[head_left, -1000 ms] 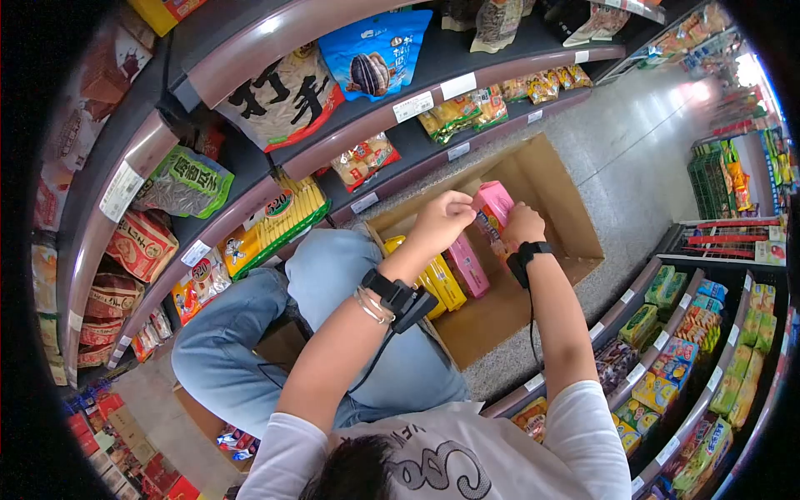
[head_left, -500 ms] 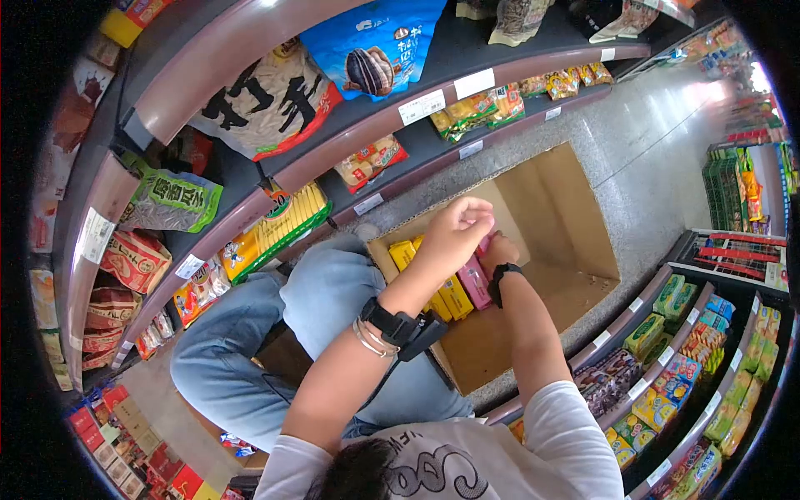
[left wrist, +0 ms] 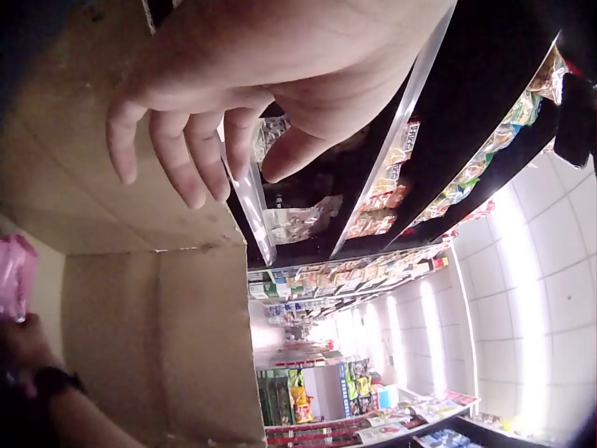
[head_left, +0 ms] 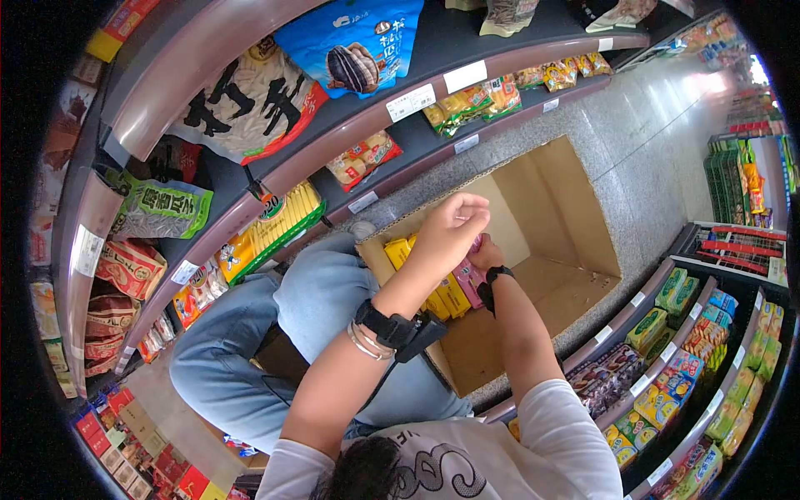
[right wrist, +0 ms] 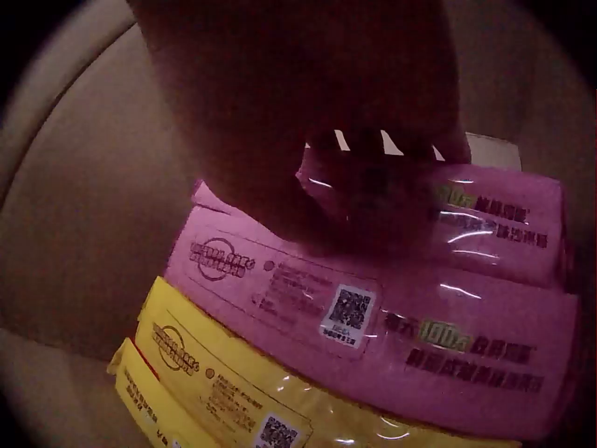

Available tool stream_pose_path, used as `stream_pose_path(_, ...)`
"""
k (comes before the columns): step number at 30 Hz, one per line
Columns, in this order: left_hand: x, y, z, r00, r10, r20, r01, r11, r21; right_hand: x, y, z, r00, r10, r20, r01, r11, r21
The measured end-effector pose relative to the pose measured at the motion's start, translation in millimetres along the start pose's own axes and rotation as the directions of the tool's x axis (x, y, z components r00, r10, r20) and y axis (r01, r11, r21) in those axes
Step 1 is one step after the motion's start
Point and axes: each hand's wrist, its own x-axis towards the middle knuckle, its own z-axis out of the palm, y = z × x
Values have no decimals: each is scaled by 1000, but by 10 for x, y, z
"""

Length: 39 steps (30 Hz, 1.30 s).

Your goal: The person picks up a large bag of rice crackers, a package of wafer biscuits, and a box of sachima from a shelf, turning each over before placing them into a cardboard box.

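Note:
In the head view my right hand (head_left: 486, 254) is down in the cardboard box (head_left: 575, 200). The right wrist view shows that hand (right wrist: 326, 112) gripping the top pink package (right wrist: 504, 210), which lies against a second pink package (right wrist: 466, 327). Yellow packages (right wrist: 233, 373) lie beside the pink ones, seen also as yellow packs (head_left: 454, 296) in the head view. My left hand (head_left: 454, 229) hovers over the box, holding nothing. Its fingers hang loosely bent and apart in the left wrist view, where the hand (left wrist: 252, 93) is large at the top.
Shelves with snack bags, such as a blue bag (head_left: 354, 50), curve along the left and top. A lower shelf of boxed snacks (head_left: 658, 400) runs at the right. Bent legs in jeans (head_left: 325, 292) lie left of the box, and grey floor (head_left: 625, 142) shows beyond it.
My right hand has lowered the pink package from above the box to beside the other pink one. My left hand has come away from the package.

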Motion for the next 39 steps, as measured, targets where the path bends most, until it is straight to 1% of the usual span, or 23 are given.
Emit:
stream_pose_path(3, 22, -40, -12, 1000, 13, 13, -13, 1000, -4, -41, 25, -13, 999, -21, 28, 20, 999, 31)
stream_pose_path(6, 11, -44, -38, 1000, 23, 10, -23, 1000, 16, -25, 23, -31, 997, -28, 69, 29, 1000, -12)
stream_pose_path(9, 35, -129, -54, 996, 74, -42, -76, 996, -42, -109, -23, -104, 997, -58, 52, 62, 994, -93)
stream_pose_path(12, 33, -159, -68, 997, 66, -38, -67, 997, -40, -110, -69, -189, 997, -63, 46, 69, 988, -135)
stream_pose_path(15, 25, -133, -63, 997, 57, -54, -57, 998, -16, -111, -86, -193, 999, -8, 34, 14, 984, -179)
stream_pose_path(18, 10, -34, -50, 1000, 1, -9, -1, 1000, 30, -92, -52, -85, 1000, -12, 13, 14, 986, -168)
stream_pose_path(21, 0, -16, -19, 1000, -11, -16, 11, 999, 32, 19, 21, 13, 999, -42, 22, 44, 993, -111)
stream_pose_path(24, 19, -42, -15, 1000, -17, -1, 17, 1000, 18, 109, 119, 31, 990, -143, -8, 142, 985, -103)
stream_pose_path(26, 27, -47, -5, 1000, -22, 2, 22, 1000, 10, 163, 200, 69, 985, -173, 4, 173, 980, -101)
stream_pose_path(28, 27, -43, 6, 1000, -21, -1, 21, 1000, 11, 234, 270, 167, 990, -144, -9, 143, 987, -66)
stream_pose_path(29, 25, -33, 8, 1000, -17, -5, 17, 1000, 17, 240, 250, 201, 995, -100, -27, 99, 995, -30)
stream_pose_path(31, 26, -49, 9, 1000, -5, -11, 5, 1000, 31, 242, 226, 253, 998, -31, -48, 30, 999, -28)
stream_pose_path(33, 52, -92, 7, 1000, 11, -9, -11, 999, 45, 140, 90, 167, 998, 20, -66, -26, 995, -96)
stream_pose_path(36, 77, -118, 4, 1000, 15, -8, -14, 999, 49, 63, 14, 68, 999, -10, -51, 4, 993, -120)
stream_pose_path(39, 85, -114, 18, 1000, -1, -20, 3, 998, 65, 28, 13, -4, 1000, 6, -19, -8, 994, -108)
